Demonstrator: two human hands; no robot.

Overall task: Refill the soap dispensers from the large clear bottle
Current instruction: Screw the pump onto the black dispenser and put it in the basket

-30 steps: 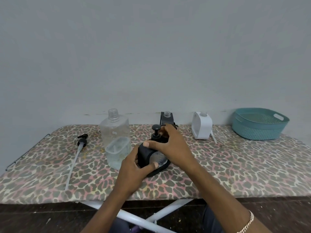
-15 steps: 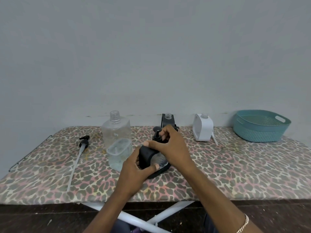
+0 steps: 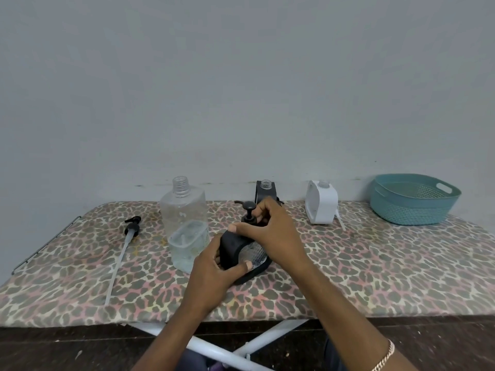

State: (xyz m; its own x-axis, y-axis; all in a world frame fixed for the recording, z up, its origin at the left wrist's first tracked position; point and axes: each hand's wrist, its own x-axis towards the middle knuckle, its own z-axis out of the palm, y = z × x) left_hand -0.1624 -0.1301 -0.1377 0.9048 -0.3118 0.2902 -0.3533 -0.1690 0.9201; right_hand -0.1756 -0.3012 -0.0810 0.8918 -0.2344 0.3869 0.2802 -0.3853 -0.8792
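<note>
A black soap dispenser [image 3: 233,249] stands at the middle of the table. My left hand [image 3: 214,274] grips its body from the near side. My right hand [image 3: 270,231] is curled round its black pump top [image 3: 248,210], whose spout points left. The large clear bottle [image 3: 184,223], uncapped, with a little liquid at the bottom, stands just left of the dispenser. A second black dispenser [image 3: 265,194] and a white dispenser [image 3: 321,203], both without pumps, stand at the back by the wall.
A loose black pump with a long white tube [image 3: 126,245] lies on the left of the leopard-print table [image 3: 375,277]. A teal basket [image 3: 413,199] sits at the back right. A thin white tube [image 3: 340,223] lies beside the white dispenser.
My right hand has shifted round the pump top, and the spout now points left. My left hand keeps its grip on the dispenser body.
</note>
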